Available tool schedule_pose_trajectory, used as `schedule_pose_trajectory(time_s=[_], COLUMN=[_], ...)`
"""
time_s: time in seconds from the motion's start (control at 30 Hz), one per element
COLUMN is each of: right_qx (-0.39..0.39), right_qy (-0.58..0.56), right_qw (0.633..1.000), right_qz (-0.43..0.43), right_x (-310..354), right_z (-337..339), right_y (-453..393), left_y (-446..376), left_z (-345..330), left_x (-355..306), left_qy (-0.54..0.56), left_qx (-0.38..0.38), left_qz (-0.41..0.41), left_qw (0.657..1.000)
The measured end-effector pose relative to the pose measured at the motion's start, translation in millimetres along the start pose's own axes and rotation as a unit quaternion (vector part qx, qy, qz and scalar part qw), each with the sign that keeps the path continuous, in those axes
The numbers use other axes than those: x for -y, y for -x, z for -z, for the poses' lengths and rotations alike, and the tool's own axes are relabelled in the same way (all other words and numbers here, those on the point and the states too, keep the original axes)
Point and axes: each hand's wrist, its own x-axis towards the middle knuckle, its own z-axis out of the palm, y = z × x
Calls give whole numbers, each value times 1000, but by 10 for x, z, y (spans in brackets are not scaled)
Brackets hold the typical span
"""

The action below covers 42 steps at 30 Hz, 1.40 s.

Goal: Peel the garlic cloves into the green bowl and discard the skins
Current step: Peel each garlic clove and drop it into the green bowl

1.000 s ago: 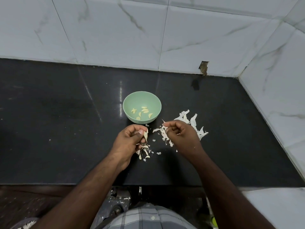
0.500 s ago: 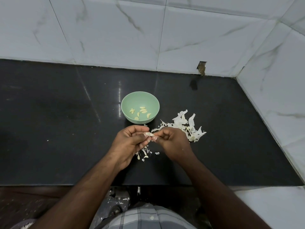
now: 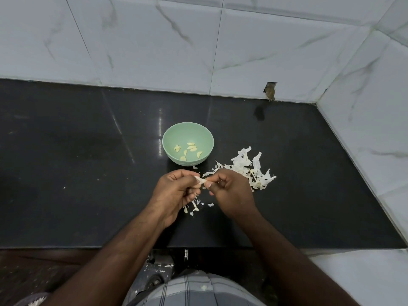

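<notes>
A green bowl [image 3: 207, 138] stands on the black counter with several peeled garlic cloves [image 3: 191, 147] in it. Just in front of the bowl, my left hand [image 3: 174, 193] holds a garlic clove [image 3: 199, 180] between thumb and fingers. My right hand [image 3: 229, 193] meets it from the right and pinches the clove's skin at its tip. A heap of white garlic skins [image 3: 247, 168] lies right of the bowl, behind my right hand. A few loose cloves and skin bits [image 3: 194, 207] lie on the counter under my left hand.
The black counter [image 3: 88, 173] runs left to right, bounded by white tiled walls [image 3: 154, 40] at the back and right. Its front edge is near my body. A small gap [image 3: 269, 91] in the tile sits at the back right.
My right hand moved left from the skin heap to meet my left hand, and now pinches the clove that the left hand holds. The bowl has not moved.
</notes>
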Motion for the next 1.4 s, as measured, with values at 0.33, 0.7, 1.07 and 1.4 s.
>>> schedule_pose_trajectory(time_s=[0.33, 0.7, 1.07, 1.4], right_qx=[15, 47, -21, 61], right_qy=[29, -180, 54, -68], right_qw=[999, 961, 998, 994], right_qz=[7, -205, -39, -62], right_x=[12, 81, -84, 4], right_z=[29, 206, 300, 142], right_y=[-45, -112, -163, -126], left_y=[-24, -91, -167, -210], left_z=[72, 166, 167, 167], left_x=[23, 44, 84, 123], left_qy=[46, -69, -58, -141], left_qx=[59, 20, 31, 37], left_qz=[30, -93, -52, -99], left_qw=[997, 993, 996, 984])
